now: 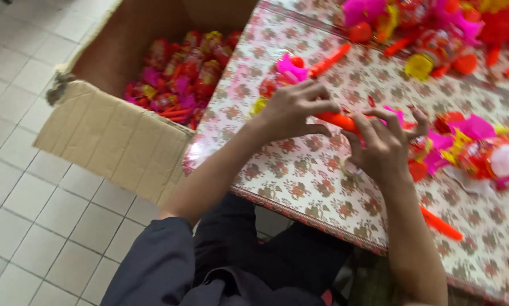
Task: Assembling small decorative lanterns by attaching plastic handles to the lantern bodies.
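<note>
My left hand (291, 110) and my right hand (382, 144) meet over a table with a floral patterned cloth (300, 181). Between them they grip an orange plastic stick (336, 120), the left hand closed on its left end, the right hand pinching its right end. A pink, red and yellow paper toy (282, 76) lies just beyond my left hand. A ring of clear tape (348, 168) shows under my right hand.
An open cardboard box (110, 136) at the table's left holds many red, pink and yellow toys (180, 76). More such toys (436, 34) pile at the table's far side and right (481, 150). Loose orange sticks (440, 225) lie on the cloth. Tiled floor (33, 215) below.
</note>
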